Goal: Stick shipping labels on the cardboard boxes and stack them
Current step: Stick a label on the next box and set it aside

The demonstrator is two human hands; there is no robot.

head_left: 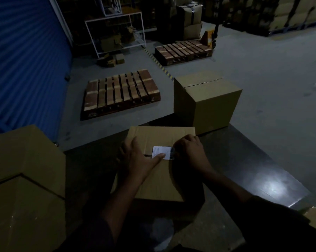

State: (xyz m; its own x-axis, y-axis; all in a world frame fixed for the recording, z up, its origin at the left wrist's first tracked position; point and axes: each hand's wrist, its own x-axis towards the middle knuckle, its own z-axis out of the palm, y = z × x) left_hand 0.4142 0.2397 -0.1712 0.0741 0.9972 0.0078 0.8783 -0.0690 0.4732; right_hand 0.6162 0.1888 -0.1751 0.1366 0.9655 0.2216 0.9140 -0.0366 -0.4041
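Both hands rest on the top of a cardboard box (pixel 159 171) in the lower middle of the frame, on a dark table (pixel 244 160). Left hand (pixel 139 159) lies flat with fingers spread over the box's left edge, its thumb stretched right and pressing the lower part of a white shipping label (pixel 162 152). Right hand (pixel 191 151) sits at the label's right edge, where the barcode is printed; its fingers are bent down onto that edge, though the dim light does not show whether they press it or pinch it. The label lies across the taped seam near the middle of the box top.

A second sealed cardboard box (pixel 206 100) stands just beyond, at the table's far edge, right of centre. A larger carton (pixel 26 171) fills the lower left of the frame, and a corner of another shows at the lower right edge.

On the grey floor beyond, a wooden pallet (pixel 121 91) lies left of centre, and a second pallet (pixel 182 51) sits farther back on a yellow pallet jack (pixel 210 38). A blue roller shutter (pixel 26 60) covers the upper left, with a white metal frame rack (pixel 115 31) beside it and stacked cartons along the top right.
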